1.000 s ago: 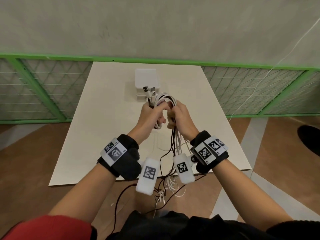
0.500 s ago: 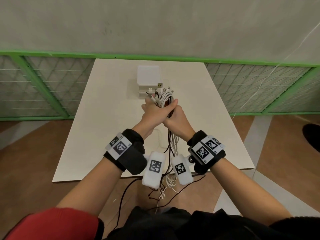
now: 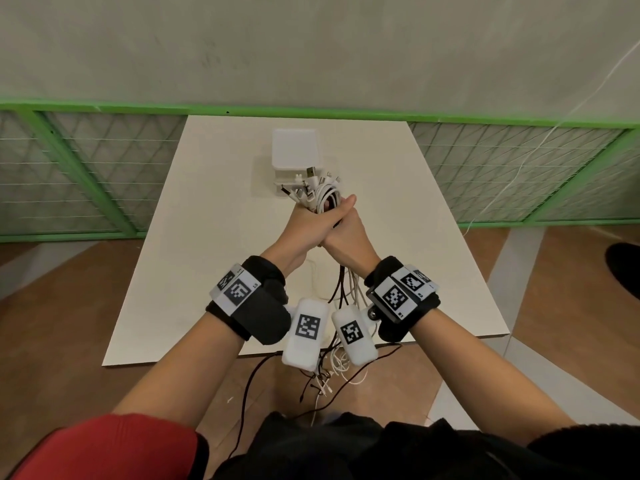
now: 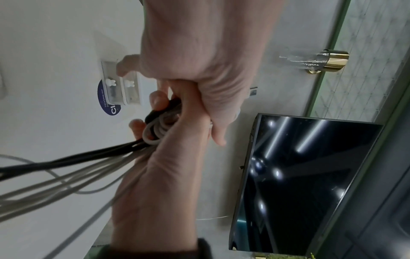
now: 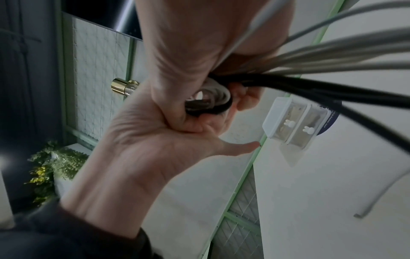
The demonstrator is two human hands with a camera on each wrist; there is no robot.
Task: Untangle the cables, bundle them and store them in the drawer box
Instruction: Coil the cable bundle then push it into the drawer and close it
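Note:
Over the middle of the white table (image 3: pixel 214 237) both hands meet around one bundle of white and black cables (image 3: pixel 322 194). My left hand (image 3: pixel 311 225) grips the bundle, its fingers curled round the strands (image 4: pixel 159 122). My right hand (image 3: pixel 348 235) lies against it, fingers hooked through the coiled loop (image 5: pixel 210 103), thumb sticking out free. Plug ends fan out above the fists. The loose tails hang down between my wrists and off the table's near edge (image 3: pixel 332 368). The small white drawer box (image 3: pixel 294 150) stands just beyond the hands, with both drawers (image 5: pixel 292 122) closed.
A green-framed mesh fence (image 3: pixel 86 174) runs behind and beside the table, under a grey wall. A blue round sticker (image 4: pixel 111 106) lies under the box. A dark screen (image 4: pixel 299 175) and a yellow-flowered plant (image 5: pixel 51 166) stand off to the sides. A black shoe (image 3: pixel 623 268) shows at far right.
The hands have come together and moved forward towards the drawer box. The left hand now overlaps the right, and the coil sits tighter in the fists.

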